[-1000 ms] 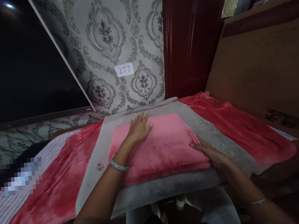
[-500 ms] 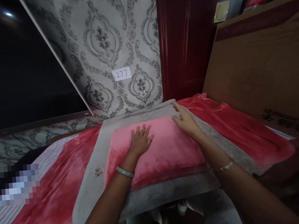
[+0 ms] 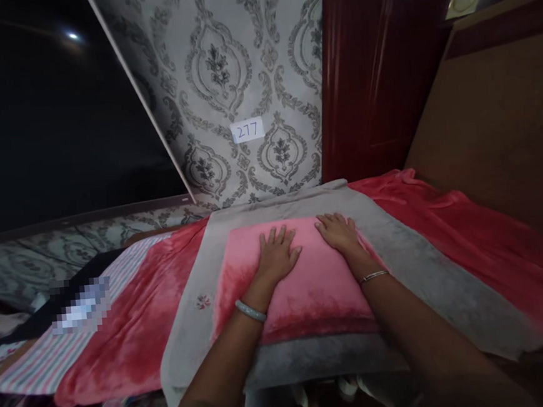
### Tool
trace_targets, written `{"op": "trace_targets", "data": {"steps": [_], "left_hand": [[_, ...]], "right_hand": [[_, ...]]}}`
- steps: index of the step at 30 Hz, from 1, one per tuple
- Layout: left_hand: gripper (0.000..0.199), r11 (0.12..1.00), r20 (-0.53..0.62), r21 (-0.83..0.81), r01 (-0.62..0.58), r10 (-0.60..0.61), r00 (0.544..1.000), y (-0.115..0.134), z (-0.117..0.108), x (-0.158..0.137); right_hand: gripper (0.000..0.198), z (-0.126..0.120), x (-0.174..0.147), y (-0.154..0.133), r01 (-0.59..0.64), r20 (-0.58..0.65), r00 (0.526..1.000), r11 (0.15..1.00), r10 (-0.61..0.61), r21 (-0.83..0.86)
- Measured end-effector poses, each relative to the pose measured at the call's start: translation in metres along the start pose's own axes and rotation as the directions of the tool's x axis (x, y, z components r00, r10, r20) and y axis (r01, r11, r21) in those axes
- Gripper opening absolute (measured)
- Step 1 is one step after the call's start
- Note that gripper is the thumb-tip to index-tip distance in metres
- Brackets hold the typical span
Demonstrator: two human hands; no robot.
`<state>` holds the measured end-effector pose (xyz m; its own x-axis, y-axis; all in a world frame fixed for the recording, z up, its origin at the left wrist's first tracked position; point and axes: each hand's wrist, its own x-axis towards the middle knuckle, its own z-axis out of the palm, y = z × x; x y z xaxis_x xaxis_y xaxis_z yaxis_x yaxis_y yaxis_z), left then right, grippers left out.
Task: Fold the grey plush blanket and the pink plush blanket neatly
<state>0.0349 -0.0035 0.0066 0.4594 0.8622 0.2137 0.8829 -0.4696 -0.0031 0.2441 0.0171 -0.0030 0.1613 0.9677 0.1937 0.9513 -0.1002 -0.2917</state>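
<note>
A folded pink plush blanket (image 3: 306, 282) lies as a thick rectangle in front of me. Flat on its upper left part rests my left hand (image 3: 278, 253), fingers spread. My right hand (image 3: 339, 231) presses on its far right corner, fingers stretched out and slightly apart. Beneath the folded blanket a grey cloth (image 3: 188, 285) with a small floral motif is spread. Under the grey cloth, a red plush cover (image 3: 129, 309) shows on both sides. What lies inside the folds is hidden.
A large dark screen (image 3: 58, 120) stands at the left. Behind is a patterned wall with a paper label (image 3: 247, 129) reading 277. On the right rise a dark red door panel (image 3: 364, 64) and a big cardboard box (image 3: 499, 110). A striped cloth (image 3: 44, 362) lies at left.
My right hand has come down from beyond the right edge onto the pink blanket's far right corner. My left hand stays flat on it. The view has turned left.
</note>
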Motion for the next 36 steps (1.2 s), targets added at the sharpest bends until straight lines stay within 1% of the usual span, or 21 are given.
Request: {"op": "trace_targets", "data": {"steps": [2, 4, 5, 7, 9, 11, 12, 14, 21, 24, 27, 29, 31, 32, 34, 36], "left_hand": [[0.064, 0.998, 0.005, 0.002, 0.058, -0.058, 0.998, -0.006, -0.002, 0.001], [0.068, 0.987, 0.034, 0.010, 0.162, -0.163, 0.986, -0.019, -0.006, 0.002], [0.069, 0.974, 0.056, 0.015, 0.226, -0.226, 0.973, -0.028, -0.007, 0.002], [0.070, 0.937, 0.100, 0.015, 0.349, -0.349, 0.932, -0.048, -0.010, -0.001], [0.070, 0.890, 0.142, -0.020, 0.456, -0.449, 0.882, -0.067, -0.013, -0.006], [0.069, 0.844, 0.175, -0.069, 0.532, -0.515, 0.839, -0.081, -0.014, -0.011], [0.068, 0.828, 0.181, -0.085, 0.555, -0.535, 0.825, -0.085, -0.014, -0.014], [0.067, 0.815, 0.171, -0.093, 0.572, -0.553, 0.815, -0.088, -0.013, -0.017], [0.064, 0.820, 0.084, -0.085, 0.567, -0.561, 0.824, -0.080, -0.013, -0.021], [0.064, 0.821, 0.081, -0.073, 0.567, -0.561, 0.823, -0.079, -0.014, -0.023], [0.063, 0.820, 0.074, -0.063, 0.569, -0.564, 0.822, -0.079, -0.015, -0.023], [0.063, 0.821, 0.063, -0.063, 0.567, -0.564, 0.823, -0.079, -0.015, -0.024], [0.062, 0.823, 0.049, -0.062, 0.565, -0.563, 0.825, -0.079, -0.015, -0.024], [0.061, 0.824, 0.042, -0.062, 0.563, -0.561, 0.827, -0.079, -0.015, -0.024], [0.060, 0.826, 0.038, -0.062, 0.560, -0.559, 0.828, -0.080, -0.015, -0.024], [0.060, 0.828, 0.043, -0.060, 0.558, -0.556, 0.830, -0.081, -0.014, -0.024]], "right_hand": [[0.053, 0.000, 0.001, 0.000, -0.001, 0.006, 1.000, 1.000, 0.001, -0.006], [0.054, 0.001, 0.002, 0.001, 0.001, 0.007, 1.000, 1.000, -0.001, -0.008], [0.055, 0.002, 0.002, 0.002, 0.002, 0.007, 1.000, 1.000, -0.002, -0.009], [0.056, 0.004, 0.001, 0.003, 0.004, 0.007, 1.000, 1.000, -0.004, -0.008], [0.056, 0.006, 0.002, 0.005, 0.007, 0.006, 1.000, 1.000, -0.007, 0.000], [0.056, 0.007, 0.003, 0.006, 0.011, 0.003, 1.000, 1.000, -0.011, 0.009], [0.057, 0.007, 0.003, 0.006, 0.011, 0.003, 1.000, 1.000, -0.011, 0.014], [0.057, 0.008, 0.004, 0.007, 0.010, 0.002, 1.000, 1.000, -0.010, 0.019], [0.056, 0.004, 0.000, 0.006, 0.003, 0.015, 1.000, 1.000, -0.004, 0.029], [0.055, -0.006, -0.002, 0.002, -0.008, 0.031, 0.999, 1.000, 0.008, 0.026], [0.057, -0.019, 0.001, -0.014, -0.006, 0.053, 0.999, 1.000, 0.005, 0.018], [0.058, -0.025, 0.004, -0.035, 0.070, 0.069, 0.995, 0.997, -0.072, 0.025], [0.057, -0.025, 0.006, -0.060, 0.211, 0.093, 0.972, 0.976, -0.215, 0.045], [0.057, -0.022, 0.006, -0.073, 0.291, 0.115, 0.948, 0.955, -0.296, 0.057], [0.056, -0.012, 0.003, -0.093, 0.433, 0.176, 0.881, 0.898, -0.439, 0.073], [0.056, -0.001, -0.002, -0.102, 0.519, 0.222, 0.823, 0.851, -0.522, 0.079]]}}
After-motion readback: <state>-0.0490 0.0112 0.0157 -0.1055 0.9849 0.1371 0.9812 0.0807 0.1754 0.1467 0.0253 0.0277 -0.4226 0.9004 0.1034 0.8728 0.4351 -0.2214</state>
